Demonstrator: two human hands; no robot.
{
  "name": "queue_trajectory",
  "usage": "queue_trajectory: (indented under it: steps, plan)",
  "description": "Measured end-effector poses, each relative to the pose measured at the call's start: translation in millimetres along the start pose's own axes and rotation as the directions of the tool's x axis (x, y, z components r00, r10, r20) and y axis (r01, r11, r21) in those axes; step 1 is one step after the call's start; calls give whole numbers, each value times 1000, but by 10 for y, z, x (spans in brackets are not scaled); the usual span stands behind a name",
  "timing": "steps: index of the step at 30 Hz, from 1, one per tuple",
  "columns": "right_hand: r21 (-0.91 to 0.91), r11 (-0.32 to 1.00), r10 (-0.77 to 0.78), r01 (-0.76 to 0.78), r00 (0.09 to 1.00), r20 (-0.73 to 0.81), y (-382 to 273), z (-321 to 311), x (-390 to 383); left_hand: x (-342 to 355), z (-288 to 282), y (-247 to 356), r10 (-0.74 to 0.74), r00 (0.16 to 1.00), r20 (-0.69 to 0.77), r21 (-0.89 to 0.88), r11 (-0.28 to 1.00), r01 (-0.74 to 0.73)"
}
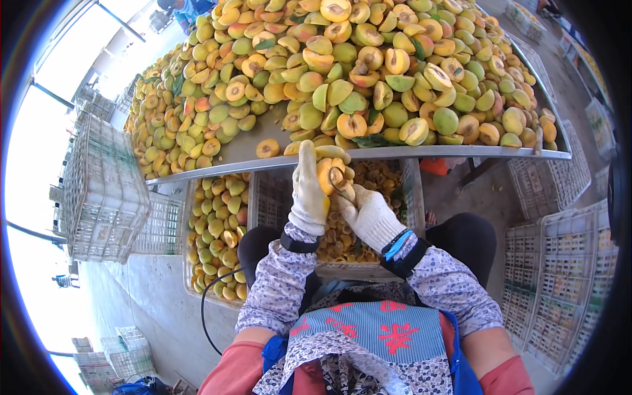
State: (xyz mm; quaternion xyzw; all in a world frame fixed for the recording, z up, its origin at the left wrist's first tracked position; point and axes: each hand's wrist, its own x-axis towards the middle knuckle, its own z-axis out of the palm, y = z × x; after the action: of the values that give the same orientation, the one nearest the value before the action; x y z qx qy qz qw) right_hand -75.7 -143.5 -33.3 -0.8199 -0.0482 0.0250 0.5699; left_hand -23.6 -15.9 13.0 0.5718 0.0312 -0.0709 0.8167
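Observation:
My left hand (308, 191), in a pale work glove, is closed round a yellow peach half (324, 176) just in front of the table's near edge. My right hand (374, 217), in a white knitted glove, grips a pitting tool with a curved metal loop (335, 176). The loop lies against the cut face of the fruit; most of the handle is hidden in the glove. Beyond my hands, a large heap of halved peaches (355, 105), many showing brown stone hollows, covers most of the metal-rimmed table (253, 137).
Under the table, one crate (191, 273) holds peach halves, and another (413, 197) holds small brownish-orange pieces. Stacked plastic crates (105, 191) stand at the left, more crates (559, 270) at the right. A black cable (203, 309) hangs beside my left arm. Another person (187, 12) is at the far left.

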Motion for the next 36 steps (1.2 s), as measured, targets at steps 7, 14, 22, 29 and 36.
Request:
queue_trajectory:
  steps: [7,14,22,29,36]
  plan:
    - [91,996,7,-5,1000,-26,146,153,-38,28,14,-42,-19,998,-67,128,991,27]
    - [-114,981,172,-157,975,139,-24,-66,-74,113,-69,-85,-70,997,20,316,947,60]
    - [251,923,230,-290,942,244,25,119,-26,101,-112,-406,484,873,-52,229,857,-462]
    - [315,800,372,-511,834,408,-211,-71,-80,52,28,-142,3,995,-104,-44,999,-8]
    - [440,464,411,-769,627,662,-431,-208,-204,91,-139,223,-149,955,256,428,904,26]
